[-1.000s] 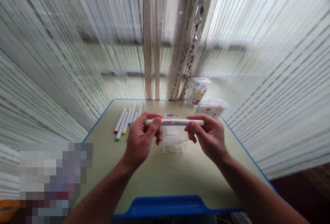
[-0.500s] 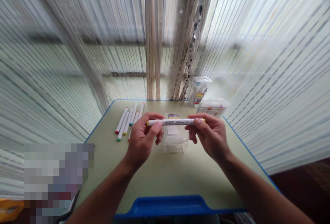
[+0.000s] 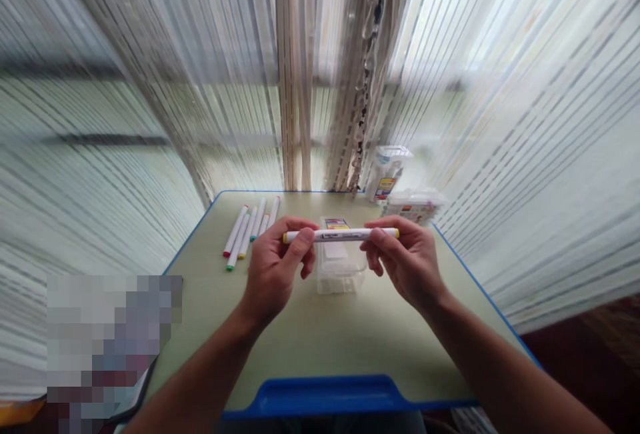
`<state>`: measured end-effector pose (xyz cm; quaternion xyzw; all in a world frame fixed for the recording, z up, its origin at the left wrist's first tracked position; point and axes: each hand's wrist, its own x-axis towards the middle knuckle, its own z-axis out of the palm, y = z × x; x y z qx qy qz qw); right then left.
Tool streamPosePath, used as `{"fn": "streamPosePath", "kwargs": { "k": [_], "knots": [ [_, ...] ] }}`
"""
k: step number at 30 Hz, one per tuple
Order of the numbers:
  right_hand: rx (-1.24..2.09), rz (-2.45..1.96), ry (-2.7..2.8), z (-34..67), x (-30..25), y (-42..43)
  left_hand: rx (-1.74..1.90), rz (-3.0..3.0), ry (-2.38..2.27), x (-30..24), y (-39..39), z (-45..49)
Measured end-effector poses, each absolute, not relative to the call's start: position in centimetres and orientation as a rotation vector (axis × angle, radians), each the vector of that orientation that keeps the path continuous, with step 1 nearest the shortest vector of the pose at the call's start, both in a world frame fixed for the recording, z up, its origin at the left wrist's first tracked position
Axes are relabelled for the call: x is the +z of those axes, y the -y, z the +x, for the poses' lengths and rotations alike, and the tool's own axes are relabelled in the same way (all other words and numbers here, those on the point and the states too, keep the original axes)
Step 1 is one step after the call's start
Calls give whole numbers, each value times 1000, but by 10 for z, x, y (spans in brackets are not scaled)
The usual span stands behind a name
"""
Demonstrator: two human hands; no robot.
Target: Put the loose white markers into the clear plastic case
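A white marker [image 3: 341,235] with yellow ends is held level above the table by both hands. My left hand [image 3: 277,264] pinches its left end between thumb and fingers. At the other end, my right hand [image 3: 407,257] grips it the same way, thumb on the near side. Small dark print shows along the barrel. Behind and below the marker lies a clear plastic case [image 3: 341,281] with a colourful label. Several white markers [image 3: 245,231] with coloured ends rest to the left of my left hand, one partly hidden by it.
The pale green table [image 3: 325,337] has a blue edge and a blue front tray [image 3: 327,394]. At the back right stand an upright clear container [image 3: 387,177] and a lidded clear box [image 3: 414,204]. String curtains [image 3: 240,87] hang behind. A pixelated patch covers the lower left.
My left thumb has shifted slightly up on the marker, and my right thumb slightly left. Both hands still hold it level. The view has turned a little.
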<state>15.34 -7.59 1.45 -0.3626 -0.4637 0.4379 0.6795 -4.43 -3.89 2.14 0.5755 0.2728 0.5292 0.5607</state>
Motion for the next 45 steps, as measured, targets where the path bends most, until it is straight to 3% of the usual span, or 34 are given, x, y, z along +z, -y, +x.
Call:
{"fn": "streamPosePath", "kwargs": {
  "k": [45],
  "knots": [
    [1051, -851, 1030, 155, 15, 74, 1248, 1400, -738, 25, 39, -43]
  ]
}}
